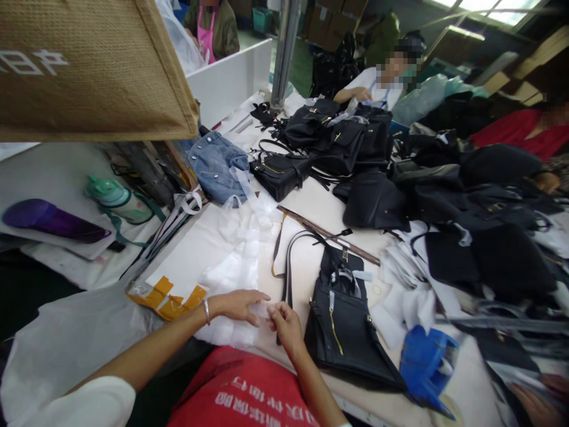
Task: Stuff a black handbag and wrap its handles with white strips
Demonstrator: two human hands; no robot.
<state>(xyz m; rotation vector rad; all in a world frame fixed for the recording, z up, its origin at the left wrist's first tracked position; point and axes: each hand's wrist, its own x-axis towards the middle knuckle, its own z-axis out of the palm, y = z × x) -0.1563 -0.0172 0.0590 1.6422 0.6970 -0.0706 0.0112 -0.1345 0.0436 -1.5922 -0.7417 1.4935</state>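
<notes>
In front of my body, both hands meet over a small translucent plastic piece [259, 309]. My right hand [287, 325] pinches its right end between thumb and fingertips. At the other end, my left hand [237, 306], with a bracelet at the wrist, has its thumb and fingers around the piece. Beneath and behind the left hand lies a pile of thin white plastic sheets [231, 267]. Just right of my right hand, a black backpack [335, 320] with a gold zipper lies on the table, its strap [288, 261] looping up on the left.
Many black bags [338, 139] are heaped across the table's far side. A folded denim item [217, 163] lies back left. A blue plastic object [427, 365] sits beside the backpack. A burlap panel [98, 71] hangs upper left. Co-workers sit across the table; another person's hand [536, 403] shows lower right.
</notes>
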